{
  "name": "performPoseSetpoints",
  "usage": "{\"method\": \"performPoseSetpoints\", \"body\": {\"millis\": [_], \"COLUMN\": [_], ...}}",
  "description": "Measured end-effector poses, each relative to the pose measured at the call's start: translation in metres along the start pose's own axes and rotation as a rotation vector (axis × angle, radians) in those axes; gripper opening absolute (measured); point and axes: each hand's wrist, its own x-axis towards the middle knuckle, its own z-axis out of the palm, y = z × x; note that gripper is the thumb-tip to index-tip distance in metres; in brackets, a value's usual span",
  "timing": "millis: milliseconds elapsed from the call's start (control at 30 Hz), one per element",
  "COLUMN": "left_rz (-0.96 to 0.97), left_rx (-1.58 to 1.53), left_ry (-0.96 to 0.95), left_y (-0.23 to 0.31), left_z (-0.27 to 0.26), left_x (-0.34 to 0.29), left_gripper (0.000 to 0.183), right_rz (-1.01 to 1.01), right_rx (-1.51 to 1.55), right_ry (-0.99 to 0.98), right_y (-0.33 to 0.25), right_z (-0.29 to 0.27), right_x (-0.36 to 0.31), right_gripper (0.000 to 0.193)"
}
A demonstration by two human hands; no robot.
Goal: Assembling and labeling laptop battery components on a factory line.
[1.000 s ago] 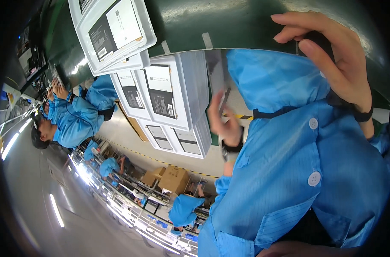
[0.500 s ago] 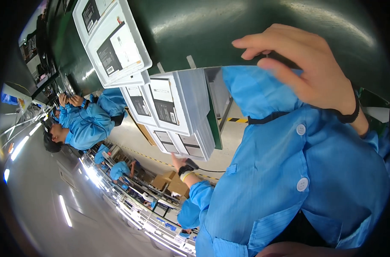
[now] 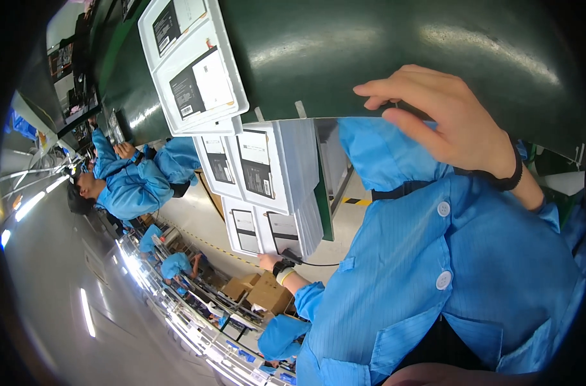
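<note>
our left fingers [image 3: 264, 258] are at the bottom edge of the lower white tray [image 3: 262, 229], though we cannot tell if they grip it; a second ago they were up beside our coat [image 3: 389, 270], so that tray and its flat packs [image 3: 244, 222] now lie within reach. our right fingers [image 3: 375, 89] hover loosely parted by the table [image 3: 331, 58] edge as before, with nothing we can make out between them.

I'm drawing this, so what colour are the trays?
The trays are white, clearest in the head view.
</note>
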Motion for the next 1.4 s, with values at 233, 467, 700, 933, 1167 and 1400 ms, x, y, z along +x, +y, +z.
{"method": "performPoseSetpoints", "body": {"millis": [233, 467, 700, 933, 1167, 1400], "left_rz": [-0.482, -0.257, -0.409, 0.032, 0.733, 1.233], "left_rx": [-1.04, -1.142, -1.653, -2.016, -2.038, -1.775], "left_ry": [-0.06, -0.035, -0.191, -0.23, -0.379, -0.638], "left_y": [0.026, -0.007, -0.023, 0.024, 0.213, 0.412], "left_z": [-0.029, -0.005, -0.045, -0.235, -0.433, -0.537], "left_x": [-0.012, -0.02, -0.015, 0.018, 0.0, -0.117], "left_gripper": [0.048, 0.045, 0.054, 0.059, 0.036, 0.04], "right_rz": [-0.008, -0.02, -0.037, -0.018, 0.087, 0.238], "right_rx": [-0.053, -0.03, -0.054, -0.013, 0.321, 0.218], "right_ry": [-0.02, -0.015, -0.022, -0.033, 0.062, 0.557], "right_y": [0.001, 0.005, -0.004, -0.011, -0.032, -0.053], "right_z": [0.0, 0.001, -0.008, -0.006, -0.027, -0.096], "right_x": [-0.002, -0.002, -0.001, 0.002, -0.001, -0.038], "right_gripper": [0.028, 0.028, 0.028, 0.029, 0.046, 0.058]}}
